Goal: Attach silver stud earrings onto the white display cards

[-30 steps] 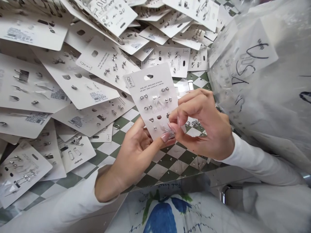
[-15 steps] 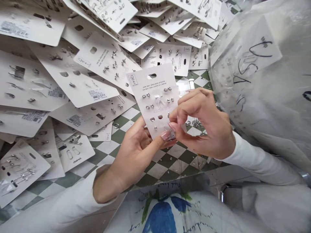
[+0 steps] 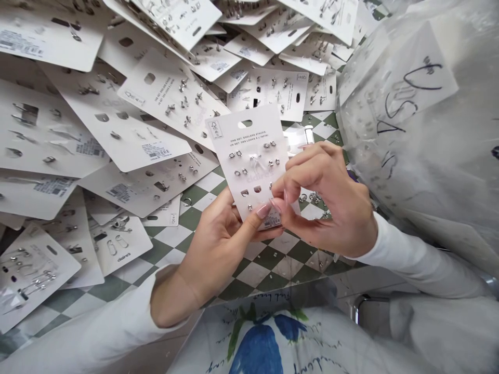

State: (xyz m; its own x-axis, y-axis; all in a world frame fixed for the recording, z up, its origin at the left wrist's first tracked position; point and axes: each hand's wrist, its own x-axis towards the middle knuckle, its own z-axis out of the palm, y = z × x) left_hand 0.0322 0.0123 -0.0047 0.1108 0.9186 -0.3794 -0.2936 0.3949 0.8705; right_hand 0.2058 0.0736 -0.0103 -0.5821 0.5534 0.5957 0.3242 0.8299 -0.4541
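A white earring card point(image 3: 255, 169) is tilted up over the checkered table, its back toward me, with small silver earring backs in rows and a slot at the top. My left hand point(image 3: 218, 244) grips its lower edge, thumb on the face and fingers behind. At the card's lower right, my right hand point(image 3: 327, 200) is closed in a pinch, thumb and forefinger together close to my left thumb. Whatever lies between those fingertips is too small or hidden to make out. Loose silver earring backs point(image 3: 314, 197) lie on the table, partly behind my right hand.
Many similar earring cards point(image 3: 148, 127) overlap in a heap across the left and back. A clear plastic bag point(image 3: 432, 135) with handwriting on it bulges at the right. The green and white checkered table point(image 3: 273, 280) has its front edge near my lap.
The card has shifted very slightly down and right. My left thumb has slid a little up and left on it. My right hand keeps its pinch in almost the same place.
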